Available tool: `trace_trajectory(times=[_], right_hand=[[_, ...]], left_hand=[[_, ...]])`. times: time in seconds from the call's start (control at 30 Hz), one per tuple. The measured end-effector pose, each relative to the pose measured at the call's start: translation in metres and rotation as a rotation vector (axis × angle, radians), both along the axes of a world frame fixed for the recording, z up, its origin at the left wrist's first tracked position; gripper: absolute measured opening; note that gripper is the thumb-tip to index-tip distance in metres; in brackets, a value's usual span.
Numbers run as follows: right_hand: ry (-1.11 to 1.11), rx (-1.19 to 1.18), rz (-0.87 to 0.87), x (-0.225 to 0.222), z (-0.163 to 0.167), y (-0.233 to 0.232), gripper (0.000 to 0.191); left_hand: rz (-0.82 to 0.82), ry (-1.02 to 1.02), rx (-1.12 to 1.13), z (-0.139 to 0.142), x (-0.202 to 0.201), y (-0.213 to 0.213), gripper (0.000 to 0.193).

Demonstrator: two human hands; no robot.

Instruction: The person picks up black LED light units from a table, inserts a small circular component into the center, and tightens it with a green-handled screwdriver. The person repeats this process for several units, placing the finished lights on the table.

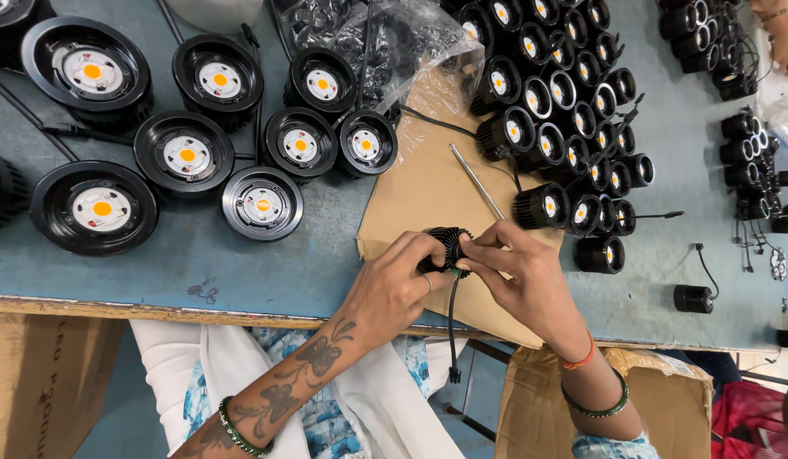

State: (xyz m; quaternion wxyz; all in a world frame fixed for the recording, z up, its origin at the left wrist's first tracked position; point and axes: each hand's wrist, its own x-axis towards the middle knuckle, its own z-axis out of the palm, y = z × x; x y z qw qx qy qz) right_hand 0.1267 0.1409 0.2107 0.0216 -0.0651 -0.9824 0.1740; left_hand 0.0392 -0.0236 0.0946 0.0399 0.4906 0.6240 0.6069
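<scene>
Gripping a black finned lamp body [449, 246] between left hand [394, 285] and right hand [526, 276], fingers closed, metal rod [477, 181] just beyond, rows of black lamps [564, 127] near, plastic bag [385, 42] holding dark parts.

Blue-grey surface [241, 263] with worn wooden front edge, evenly lit. Brown cardboard sheet [428, 195] lies on it. Cardboard boxes [37, 382] stand below on both sides, red bag [751, 416] at lower right.

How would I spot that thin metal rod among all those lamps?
Start at the brown cardboard sheet lying on the blue table, above the two hands. The metal rod lies slanted across it, just left of the packed rows of small black lamps. It is the only straight, silvery, slender thing there; everything around it is round and black.
</scene>
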Motion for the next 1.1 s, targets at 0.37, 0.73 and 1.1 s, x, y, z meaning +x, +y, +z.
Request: trace_trajectory(times=[0.37,0.73,1.1], right_hand=[[0.046,-0.089,-0.022,0.007,-0.009,0.006,0.028],[0.243,-0.422,-0.318,0.039,-0.030,0.037,0.046],[0.280,0.301,-0.405,0.089,-0.084,0.069,0.031]], left_hand=[[0.113,0.004,0.020,0.004,0.003,0.005,0.032],[0.044,0.041,-0.082,0.004,0.003,0.009,0.034],[-0.007,0.065,-0.101,0.004,0.003,0.019,0.037]])
